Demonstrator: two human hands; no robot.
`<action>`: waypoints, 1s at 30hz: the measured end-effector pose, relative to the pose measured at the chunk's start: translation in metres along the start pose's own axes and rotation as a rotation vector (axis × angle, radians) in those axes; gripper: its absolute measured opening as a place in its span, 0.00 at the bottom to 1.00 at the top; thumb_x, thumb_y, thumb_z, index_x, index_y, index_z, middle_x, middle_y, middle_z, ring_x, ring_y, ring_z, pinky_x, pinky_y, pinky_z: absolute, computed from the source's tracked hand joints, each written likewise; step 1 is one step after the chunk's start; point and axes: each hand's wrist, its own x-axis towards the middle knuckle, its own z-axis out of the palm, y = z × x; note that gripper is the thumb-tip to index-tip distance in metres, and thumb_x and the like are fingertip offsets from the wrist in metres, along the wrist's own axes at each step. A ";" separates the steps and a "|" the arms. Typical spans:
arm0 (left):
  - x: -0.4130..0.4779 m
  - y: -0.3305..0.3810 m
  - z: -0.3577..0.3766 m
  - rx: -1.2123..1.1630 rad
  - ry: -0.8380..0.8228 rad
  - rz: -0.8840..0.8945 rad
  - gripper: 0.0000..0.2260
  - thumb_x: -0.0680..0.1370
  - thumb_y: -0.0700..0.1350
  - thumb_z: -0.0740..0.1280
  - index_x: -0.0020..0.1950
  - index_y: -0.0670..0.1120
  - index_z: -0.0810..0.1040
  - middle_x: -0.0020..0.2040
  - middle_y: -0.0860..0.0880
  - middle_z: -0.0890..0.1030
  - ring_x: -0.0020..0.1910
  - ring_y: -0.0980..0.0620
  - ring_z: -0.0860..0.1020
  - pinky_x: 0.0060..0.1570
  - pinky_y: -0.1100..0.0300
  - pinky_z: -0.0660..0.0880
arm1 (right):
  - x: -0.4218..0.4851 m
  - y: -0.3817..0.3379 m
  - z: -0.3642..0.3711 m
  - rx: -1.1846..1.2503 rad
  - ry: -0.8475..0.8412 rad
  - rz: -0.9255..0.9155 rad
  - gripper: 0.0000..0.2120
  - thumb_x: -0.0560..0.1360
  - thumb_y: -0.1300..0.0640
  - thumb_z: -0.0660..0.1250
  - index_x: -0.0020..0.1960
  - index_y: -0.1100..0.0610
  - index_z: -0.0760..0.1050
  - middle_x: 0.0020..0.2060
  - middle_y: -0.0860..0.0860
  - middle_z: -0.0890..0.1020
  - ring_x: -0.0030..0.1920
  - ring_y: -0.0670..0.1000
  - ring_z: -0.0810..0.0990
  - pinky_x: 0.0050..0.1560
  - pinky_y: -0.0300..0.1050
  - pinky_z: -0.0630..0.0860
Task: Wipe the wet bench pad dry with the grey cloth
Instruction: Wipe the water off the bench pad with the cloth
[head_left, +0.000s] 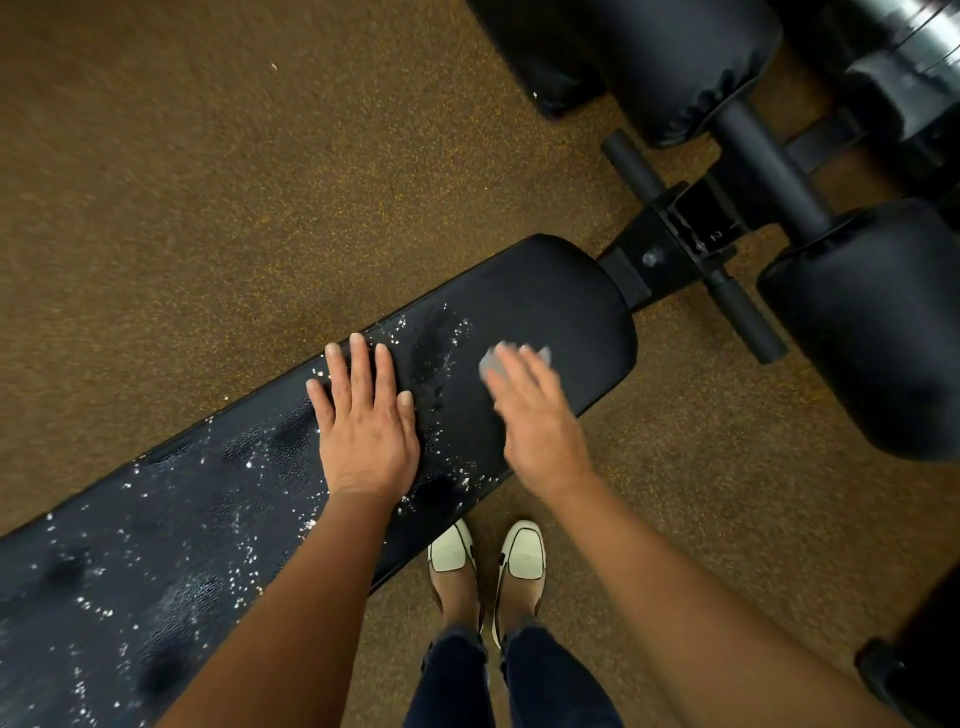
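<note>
A long black bench pad (561, 306) runs from the lower left to the centre right, speckled with water drops along most of its length. My left hand (363, 421) lies flat on the pad with fingers spread and straight. To its right, my right hand (535, 410) presses a small grey cloth (493, 364) onto the pad, fingers extended over it. Only the cloth's far edge shows beyond the fingertips. The hand is motion-blurred. The pad's rounded end beyond the cloth looks free of drops.
Black roller pads (872, 322) (691, 57) on a metal frame (675, 234) stand at the bench's right end. Brown speckled flooring (208, 182) surrounds the bench. My feet in cream shoes (488, 561) stand just in front of the pad.
</note>
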 end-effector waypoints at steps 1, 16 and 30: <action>-0.001 -0.001 0.000 -0.007 0.004 -0.012 0.26 0.82 0.52 0.44 0.78 0.43 0.54 0.79 0.44 0.47 0.77 0.44 0.40 0.73 0.44 0.39 | 0.017 -0.002 0.000 0.010 0.039 0.087 0.23 0.73 0.69 0.62 0.68 0.63 0.70 0.69 0.58 0.70 0.70 0.59 0.63 0.69 0.56 0.64; -0.001 -0.005 0.005 -0.064 0.040 -0.116 0.26 0.82 0.53 0.43 0.77 0.43 0.54 0.79 0.44 0.48 0.77 0.43 0.41 0.73 0.42 0.40 | 0.054 -0.040 0.026 0.041 0.090 -0.159 0.18 0.75 0.65 0.58 0.64 0.66 0.74 0.64 0.61 0.75 0.64 0.60 0.68 0.64 0.61 0.68; -0.002 -0.007 0.004 -0.055 0.023 -0.118 0.27 0.81 0.53 0.41 0.78 0.43 0.51 0.79 0.45 0.46 0.76 0.45 0.38 0.73 0.45 0.38 | 0.043 -0.041 0.030 0.053 -0.005 -0.406 0.20 0.74 0.68 0.56 0.63 0.65 0.74 0.64 0.60 0.76 0.67 0.62 0.70 0.68 0.61 0.65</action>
